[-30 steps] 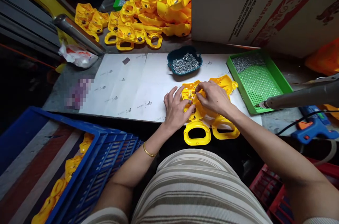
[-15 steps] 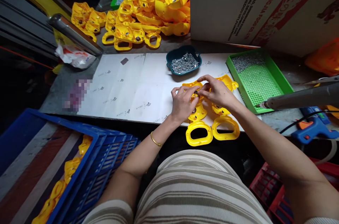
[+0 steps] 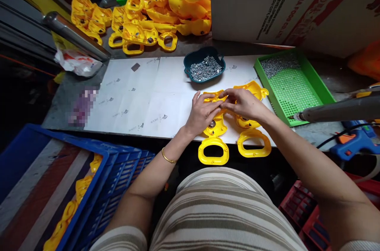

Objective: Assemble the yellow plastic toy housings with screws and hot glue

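Note:
Two yellow plastic shells with loop handles lie side by side at the near edge of the white sheet: the left shell (image 3: 213,140) and the right shell (image 3: 252,136). My left hand (image 3: 202,114) rests on the left shell with its fingers curled onto it. My right hand (image 3: 242,103) reaches across from the right, its fingertips pinched at the top of the left shell, touching my left fingers. What the pinch holds is too small to make out. A dark teal dish of small metal screws (image 3: 204,68) sits just beyond my hands.
A green perforated tray (image 3: 292,88) with screws stands at the right. A heap of yellow shells (image 3: 154,9) and a large cardboard box (image 3: 282,1) fill the back. A blue crate (image 3: 89,187) is at lower left, a powered screwdriver (image 3: 338,110) and blue glue gun (image 3: 353,144) at right.
Both hands have shifted slightly toward the top of the left shell and closed together there. The left shell has slid a little to the left.

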Action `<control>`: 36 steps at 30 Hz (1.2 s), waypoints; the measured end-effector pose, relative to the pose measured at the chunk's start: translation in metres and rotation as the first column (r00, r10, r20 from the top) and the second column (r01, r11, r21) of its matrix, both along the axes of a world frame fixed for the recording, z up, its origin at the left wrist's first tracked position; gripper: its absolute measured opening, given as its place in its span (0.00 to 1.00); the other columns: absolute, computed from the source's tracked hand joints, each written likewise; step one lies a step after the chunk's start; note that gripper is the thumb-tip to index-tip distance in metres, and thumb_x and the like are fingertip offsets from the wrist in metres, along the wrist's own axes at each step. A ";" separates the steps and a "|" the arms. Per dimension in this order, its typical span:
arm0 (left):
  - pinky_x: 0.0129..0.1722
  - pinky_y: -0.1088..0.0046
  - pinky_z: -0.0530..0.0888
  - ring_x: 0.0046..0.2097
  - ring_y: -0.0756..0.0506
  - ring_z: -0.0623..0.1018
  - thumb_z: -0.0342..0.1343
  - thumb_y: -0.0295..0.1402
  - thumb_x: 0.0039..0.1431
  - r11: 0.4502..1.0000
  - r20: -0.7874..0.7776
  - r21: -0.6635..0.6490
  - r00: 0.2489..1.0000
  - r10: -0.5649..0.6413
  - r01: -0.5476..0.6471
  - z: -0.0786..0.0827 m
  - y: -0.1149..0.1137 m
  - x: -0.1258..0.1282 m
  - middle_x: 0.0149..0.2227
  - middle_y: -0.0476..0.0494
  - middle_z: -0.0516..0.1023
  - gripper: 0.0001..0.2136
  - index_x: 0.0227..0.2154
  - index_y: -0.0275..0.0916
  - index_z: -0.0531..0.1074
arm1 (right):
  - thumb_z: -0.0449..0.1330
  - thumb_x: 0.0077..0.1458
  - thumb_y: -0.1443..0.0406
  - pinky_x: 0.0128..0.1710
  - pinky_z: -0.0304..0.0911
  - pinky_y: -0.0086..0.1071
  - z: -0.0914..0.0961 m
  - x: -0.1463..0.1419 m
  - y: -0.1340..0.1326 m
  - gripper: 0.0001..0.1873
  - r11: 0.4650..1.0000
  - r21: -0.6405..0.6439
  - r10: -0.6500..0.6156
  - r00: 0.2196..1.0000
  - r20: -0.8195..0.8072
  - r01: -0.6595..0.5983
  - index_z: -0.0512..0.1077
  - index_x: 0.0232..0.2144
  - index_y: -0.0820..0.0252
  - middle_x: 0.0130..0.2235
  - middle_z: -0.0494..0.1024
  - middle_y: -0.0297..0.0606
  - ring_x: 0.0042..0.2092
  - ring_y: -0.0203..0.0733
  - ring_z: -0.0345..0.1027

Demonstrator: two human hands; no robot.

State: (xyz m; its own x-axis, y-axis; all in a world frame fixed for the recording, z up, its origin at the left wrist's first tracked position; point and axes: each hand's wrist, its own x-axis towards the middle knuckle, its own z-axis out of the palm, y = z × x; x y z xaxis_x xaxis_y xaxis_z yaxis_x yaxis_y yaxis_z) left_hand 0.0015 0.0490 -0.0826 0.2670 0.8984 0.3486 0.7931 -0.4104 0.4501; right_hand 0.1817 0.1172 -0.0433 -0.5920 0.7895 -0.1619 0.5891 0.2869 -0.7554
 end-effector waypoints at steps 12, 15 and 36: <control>0.55 0.53 0.59 0.54 0.38 0.65 0.59 0.36 0.60 0.986 -0.175 0.032 0.970 0.168 -0.165 0.009 0.001 -0.003 0.47 0.43 0.74 0.07 0.40 0.48 0.80 | 0.52 0.57 0.67 0.42 0.60 0.41 0.001 0.007 -0.023 0.17 0.910 0.385 0.049 0.962 0.269 -0.154 0.76 0.45 0.63 0.51 0.68 0.52 0.46 0.50 0.64; 0.55 0.53 0.58 0.54 0.38 0.65 0.59 0.35 0.59 0.984 -0.217 0.060 0.960 0.179 -0.170 0.010 0.001 -0.002 0.47 0.43 0.74 0.07 0.39 0.47 0.80 | 0.52 0.57 0.67 0.46 0.58 0.45 -0.003 0.005 -0.024 0.18 0.877 0.450 0.060 0.969 0.241 -0.166 0.75 0.47 0.60 0.54 0.67 0.51 0.50 0.54 0.62; 0.55 0.49 0.56 0.53 0.38 0.65 0.61 0.38 0.58 0.970 -0.279 -0.110 0.943 0.178 -0.216 0.019 -0.002 -0.003 0.47 0.44 0.74 0.07 0.38 0.47 0.80 | 0.53 0.56 0.62 0.56 0.53 0.55 -0.013 -0.006 -0.026 0.17 0.895 0.421 0.066 0.976 0.207 -0.150 0.76 0.43 0.62 0.60 0.63 0.53 0.62 0.60 0.54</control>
